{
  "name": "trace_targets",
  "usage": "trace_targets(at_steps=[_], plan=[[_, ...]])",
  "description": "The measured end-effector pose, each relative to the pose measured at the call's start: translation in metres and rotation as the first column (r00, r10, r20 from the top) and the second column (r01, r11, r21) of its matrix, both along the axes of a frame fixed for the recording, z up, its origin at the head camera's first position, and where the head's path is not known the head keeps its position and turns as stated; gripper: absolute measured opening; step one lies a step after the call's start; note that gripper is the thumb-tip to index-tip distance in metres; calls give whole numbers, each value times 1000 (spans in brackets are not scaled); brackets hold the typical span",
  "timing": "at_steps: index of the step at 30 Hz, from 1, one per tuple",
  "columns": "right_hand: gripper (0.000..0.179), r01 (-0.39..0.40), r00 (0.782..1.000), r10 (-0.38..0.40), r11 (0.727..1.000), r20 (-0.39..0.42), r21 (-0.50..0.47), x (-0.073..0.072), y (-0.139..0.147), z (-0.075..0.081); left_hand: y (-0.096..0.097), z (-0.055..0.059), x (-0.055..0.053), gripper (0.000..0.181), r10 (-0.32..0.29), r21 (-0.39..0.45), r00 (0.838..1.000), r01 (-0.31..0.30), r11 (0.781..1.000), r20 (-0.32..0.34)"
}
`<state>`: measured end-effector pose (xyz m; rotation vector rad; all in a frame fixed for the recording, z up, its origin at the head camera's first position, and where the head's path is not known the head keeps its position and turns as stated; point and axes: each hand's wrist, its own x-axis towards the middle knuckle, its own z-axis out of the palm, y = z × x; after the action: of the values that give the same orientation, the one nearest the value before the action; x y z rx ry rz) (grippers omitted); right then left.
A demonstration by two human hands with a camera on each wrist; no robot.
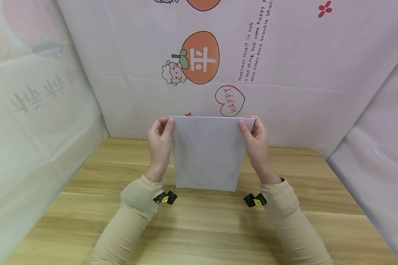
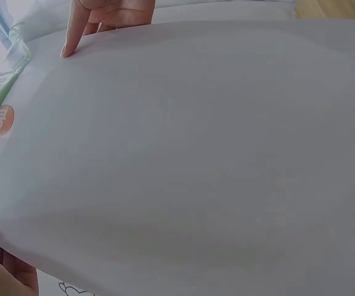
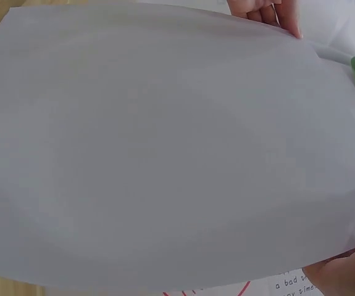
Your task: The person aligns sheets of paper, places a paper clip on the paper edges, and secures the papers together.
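A plain white sheet of paper (image 1: 207,154) is held up by its top corners, hanging toward the wooden table; whether it is one sheet or several I cannot tell. My left hand (image 1: 160,141) pinches the upper left corner, thumb in front and fingers behind. At the upper right corner my right hand (image 1: 257,143) pinches it the same way. The paper (image 2: 202,148) fills most of the left wrist view, with the left hand (image 2: 4,271) at the lower left edge. In the right wrist view the right hand (image 3: 344,271) shows at lower right.
Below the paper lies a wood-grain table (image 1: 205,228). A white printed cloth (image 1: 146,44) with orange fruit drawings and lettering hangs behind it, and pale cloth walls (image 1: 33,121) stand on both sides. Each wrist carries a small black camera (image 1: 166,197).
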<state>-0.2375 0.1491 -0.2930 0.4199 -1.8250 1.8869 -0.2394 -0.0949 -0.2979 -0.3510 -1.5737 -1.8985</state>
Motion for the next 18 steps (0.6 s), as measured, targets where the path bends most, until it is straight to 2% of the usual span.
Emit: trace_targets(at_steps=[8, 18], plan=[[15, -8, 1000, 8, 1000, 4, 2, -1, 7, -5, -1, -2, -1, 25, 10, -43, 999, -12, 999, -39], [14, -15, 1000, 15, 1000, 0, -12, -4, 13, -11, 1, -3, -3, 25, 1, -27, 998, -3, 1000, -56]])
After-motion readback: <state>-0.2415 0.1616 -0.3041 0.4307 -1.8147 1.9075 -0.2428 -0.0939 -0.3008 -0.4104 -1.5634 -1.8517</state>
